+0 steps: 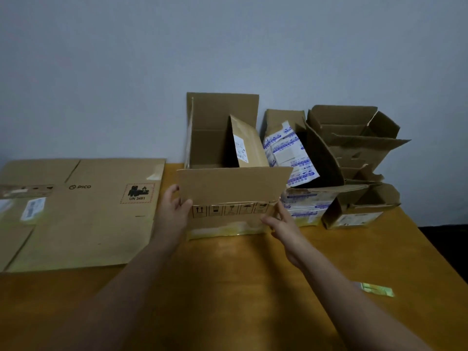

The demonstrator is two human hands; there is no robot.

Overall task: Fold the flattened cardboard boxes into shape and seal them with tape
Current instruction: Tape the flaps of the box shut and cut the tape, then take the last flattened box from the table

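A large flattened brown cardboard box (81, 214), printed with a PICO logo and a red-bordered UN 3481 label, is lying flat on the left part of the orange-brown wooden table (240, 274), reaching back to the pale grey wall (126, 72). Just to its right, the left hand (174, 209) is gripping the left edge of an open brown cardboard box (228, 188), with the thumb lying on the front face and the fingers curling behind the edge.

This box is standing upright at the middle of the table. Its near flap is sticking up, its far flap is rising against the wall, and a row of black handling symbols is running across its front. The right hand (281, 224) is holding the box's front right corner, with its fingers wrapping round the edge and its thumb pressing on the front.

Further right, a white box with blue print (304, 206) is sitting with its flaps open, touching a stack of torn open brown boxes (354, 148). Near the right forearm, a short shiny strip of tape (374, 290) is lying on the table.
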